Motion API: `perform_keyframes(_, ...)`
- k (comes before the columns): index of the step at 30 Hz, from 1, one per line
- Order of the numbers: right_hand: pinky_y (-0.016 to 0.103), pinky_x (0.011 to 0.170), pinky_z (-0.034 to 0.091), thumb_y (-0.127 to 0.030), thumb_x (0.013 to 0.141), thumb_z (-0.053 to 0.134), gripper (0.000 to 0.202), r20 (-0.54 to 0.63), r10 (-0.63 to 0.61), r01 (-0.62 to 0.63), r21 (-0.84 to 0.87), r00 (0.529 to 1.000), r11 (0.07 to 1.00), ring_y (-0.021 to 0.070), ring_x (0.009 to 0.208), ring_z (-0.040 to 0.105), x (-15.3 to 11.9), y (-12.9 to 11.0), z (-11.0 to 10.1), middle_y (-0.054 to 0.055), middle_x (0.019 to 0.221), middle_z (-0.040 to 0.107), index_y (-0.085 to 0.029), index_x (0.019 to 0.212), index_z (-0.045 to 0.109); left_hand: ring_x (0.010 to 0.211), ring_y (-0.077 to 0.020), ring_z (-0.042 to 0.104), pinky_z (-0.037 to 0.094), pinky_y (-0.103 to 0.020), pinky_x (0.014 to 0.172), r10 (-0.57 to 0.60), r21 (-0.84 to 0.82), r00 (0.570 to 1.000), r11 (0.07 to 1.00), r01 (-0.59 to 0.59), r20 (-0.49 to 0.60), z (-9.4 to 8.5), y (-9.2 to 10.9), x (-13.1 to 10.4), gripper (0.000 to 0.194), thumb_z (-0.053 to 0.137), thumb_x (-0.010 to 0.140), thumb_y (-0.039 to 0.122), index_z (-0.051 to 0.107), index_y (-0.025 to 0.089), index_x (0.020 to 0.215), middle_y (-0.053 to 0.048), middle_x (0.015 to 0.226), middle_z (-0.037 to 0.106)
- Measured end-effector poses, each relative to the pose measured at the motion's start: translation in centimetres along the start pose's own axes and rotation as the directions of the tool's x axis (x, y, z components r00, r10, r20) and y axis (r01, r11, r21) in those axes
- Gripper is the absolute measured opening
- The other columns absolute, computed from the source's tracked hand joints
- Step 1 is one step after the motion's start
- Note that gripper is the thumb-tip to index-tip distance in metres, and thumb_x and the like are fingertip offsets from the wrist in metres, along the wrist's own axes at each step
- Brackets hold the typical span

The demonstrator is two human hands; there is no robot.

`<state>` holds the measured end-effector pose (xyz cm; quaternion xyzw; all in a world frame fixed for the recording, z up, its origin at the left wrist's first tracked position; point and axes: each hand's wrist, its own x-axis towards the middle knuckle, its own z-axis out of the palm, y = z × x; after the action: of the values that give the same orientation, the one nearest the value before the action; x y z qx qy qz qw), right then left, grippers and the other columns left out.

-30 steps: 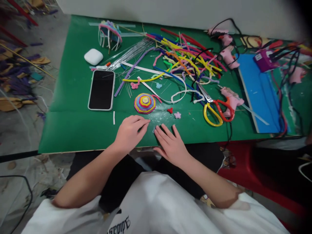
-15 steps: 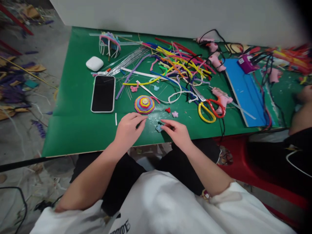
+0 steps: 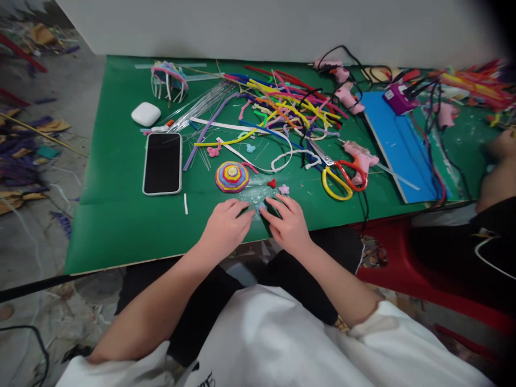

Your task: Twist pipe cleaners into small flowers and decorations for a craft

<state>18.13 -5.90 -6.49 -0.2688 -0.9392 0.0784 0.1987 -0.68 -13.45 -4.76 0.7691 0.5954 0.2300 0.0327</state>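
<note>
A small light-blue flower (image 3: 261, 206) lies low on the green tabletop between my hands, partly hidden by fingertips. My right hand (image 3: 288, 223) has its fingers spread, with one fingertip at the flower's right side. From the left, my left hand (image 3: 228, 227) reaches in, fingers stretched and slightly bent, the tips close to the flower; whether they touch it I cannot make out. Just beyond sit a red piece (image 3: 272, 184) and a pink flower (image 3: 284, 190). A striped, coiled dome (image 3: 233, 177) in yellow, red and blue stands past my left fingers.
A phone (image 3: 163, 164) and a white case (image 3: 145, 114) lie on the left. Colourful pipe cleaners (image 3: 282, 102) are heaped at the back. Scissors (image 3: 338, 180), pink glue guns (image 3: 360, 159) with cords, and a blue board (image 3: 387, 140) occupy the right. Another person's arm (image 3: 500, 172) shows at far right.
My right fingers have gone from pinching the blue flower to spreading around it on the table. My left hand has moved right, close beside it. The view has shifted slightly.
</note>
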Motion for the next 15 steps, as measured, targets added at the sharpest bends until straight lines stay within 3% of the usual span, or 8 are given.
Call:
perform_keyframes(4, 0.048, 0.1, 0.033, -0.011, 0.08, 0.047, 0.037, -0.002, 0.039, -0.039, -0.034, 0.999, 0.999, 0.0251, 0.123, 0.038, 0.13, -0.13, 0.43, 0.007, 0.119, 0.057, -0.026, 0.109, 0.063, 0.107, -0.0241, 0.052, 0.044, -0.04, 0.087, 0.081, -0.009, 0.996, 0.997, -0.08, 0.034, 0.46, 0.3, 0.09, 0.025, 0.046, 0.085, 0.018, 0.061, 0.017, 0.106, -0.009, 0.112, 0.062)
perform_keyframes(9, 0.046, 0.102, 0.031, -0.011, 0.08, 0.047, 0.033, -0.037, 0.049, -0.051, -0.035, 0.998, 0.998, 0.024, 0.119, 0.041, 0.41, -0.32, 0.47, 0.006, 0.111, 0.06, -0.024, 0.104, 0.065, 0.108, -0.0245, 0.052, 0.044, -0.04, 0.089, 0.071, -0.002, 0.997, 0.997, -0.071, 0.039, 0.75, 0.36, 0.26, 0.025, 0.047, 0.085, 0.019, 0.062, 0.016, 0.104, -0.01, 0.112, 0.062)
perform_keyframes(12, 0.046, 0.101, 0.032, -0.015, 0.081, 0.049, 0.029, -0.037, 0.059, -0.06, -0.01, 0.998, 0.998, 0.0247, 0.118, 0.042, 0.55, -0.47, 0.28, 0.007, 0.111, 0.06, -0.022, 0.104, 0.065, 0.104, -0.0237, 0.053, 0.044, -0.04, 0.087, 0.025, -0.007, 1.0, 1.0, -0.025, 0.002, 0.5, 0.08, 0.33, 0.022, 0.048, 0.085, 0.021, 0.064, 0.017, 0.099, -0.009, 0.11, 0.063)
perform_keyframes(15, 0.044, 0.096, 0.037, -0.027, 0.081, 0.054, 0.024, -0.051, 0.112, -0.109, 0.058, 0.992, 0.992, 0.0243, 0.112, 0.045, 0.61, -0.72, 0.26, 0.008, 0.108, 0.06, -0.021, 0.101, 0.066, 0.095, -0.0202, 0.057, 0.046, -0.037, 0.085, -0.101, -0.094, 0.991, 0.991, 0.093, -0.088, -0.18, -0.22, 0.42, 0.02, 0.049, 0.084, 0.021, 0.066, 0.017, 0.095, -0.007, 0.102, 0.065)
